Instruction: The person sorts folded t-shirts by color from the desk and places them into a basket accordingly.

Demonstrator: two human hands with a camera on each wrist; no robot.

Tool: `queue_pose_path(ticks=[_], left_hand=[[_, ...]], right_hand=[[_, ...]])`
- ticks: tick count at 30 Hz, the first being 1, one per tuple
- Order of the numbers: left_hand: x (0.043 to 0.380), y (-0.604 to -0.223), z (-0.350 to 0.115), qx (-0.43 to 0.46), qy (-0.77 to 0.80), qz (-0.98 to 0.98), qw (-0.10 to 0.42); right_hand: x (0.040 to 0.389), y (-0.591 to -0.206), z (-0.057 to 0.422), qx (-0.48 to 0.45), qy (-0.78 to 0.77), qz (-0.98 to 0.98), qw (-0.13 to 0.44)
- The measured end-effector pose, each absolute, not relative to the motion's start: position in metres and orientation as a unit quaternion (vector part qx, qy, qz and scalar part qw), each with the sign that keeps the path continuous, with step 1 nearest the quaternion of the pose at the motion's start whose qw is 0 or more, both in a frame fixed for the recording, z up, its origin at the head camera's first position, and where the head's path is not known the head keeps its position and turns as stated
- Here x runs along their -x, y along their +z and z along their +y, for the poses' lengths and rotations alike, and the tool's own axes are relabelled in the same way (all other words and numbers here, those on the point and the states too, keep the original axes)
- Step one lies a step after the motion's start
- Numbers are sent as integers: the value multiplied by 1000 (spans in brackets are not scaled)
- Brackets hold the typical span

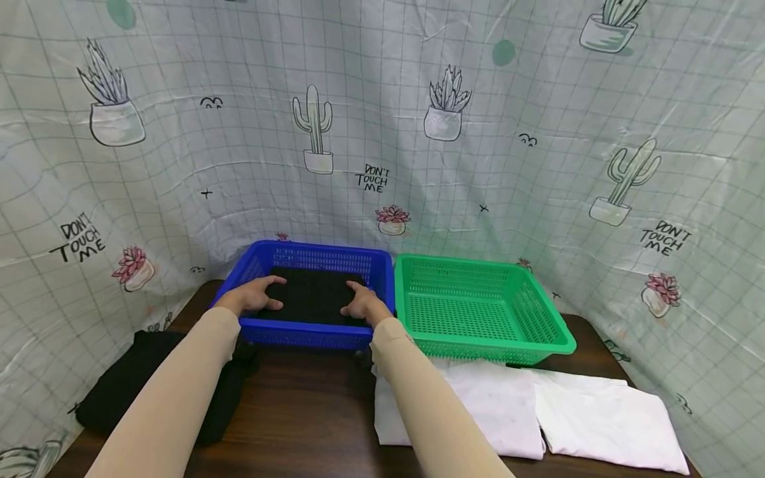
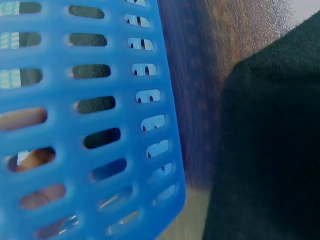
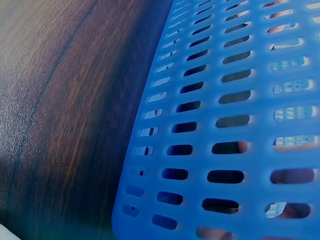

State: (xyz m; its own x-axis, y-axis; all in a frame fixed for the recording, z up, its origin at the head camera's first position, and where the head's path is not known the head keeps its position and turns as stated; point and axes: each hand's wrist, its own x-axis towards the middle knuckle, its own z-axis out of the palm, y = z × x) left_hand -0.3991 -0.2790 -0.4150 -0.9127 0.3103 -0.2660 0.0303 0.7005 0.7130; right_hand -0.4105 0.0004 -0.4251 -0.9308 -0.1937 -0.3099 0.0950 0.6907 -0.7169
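Inside the blue basket (image 1: 301, 326) lies a folded black cloth (image 1: 313, 299), flat on the bottom. My left hand (image 1: 254, 297) reaches over the front rim to the cloth's left side, thumb and forefinger spread apart. On the opposite side, my right hand (image 1: 364, 304) is at the cloth's right edge, its thumb and forefinger also spread. The remaining fingers of both hands are mostly hidden. Both wrist views look at the slotted basket wall (image 2: 116, 52) from outside, with bits of black fabric and fingers showing through the slots.
A green basket (image 1: 454, 315) stands against the blue one on the right. In front of it lie two folded white cloths (image 1: 490, 408), (image 1: 609, 418) side by side. More black cloth (image 1: 128, 392) lies at the left of the brown table (image 1: 299, 411). A patterned curtain (image 1: 257, 146) hangs behind.
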Motion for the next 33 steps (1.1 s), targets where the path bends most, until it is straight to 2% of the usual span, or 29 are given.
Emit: queue_pose_path(ticks=[20,30,33], left_hand=[[397,-410,-275,-87,361,904,212],[392,-397,-276,-103,308,923,207],[388,-386,-274,-117,250,944,180]], right_hand=[[404,-425,4,30,-430,883,189],[390,-398,14,60,-481,847,217],[385,-385,18,78,-466,852,224]])
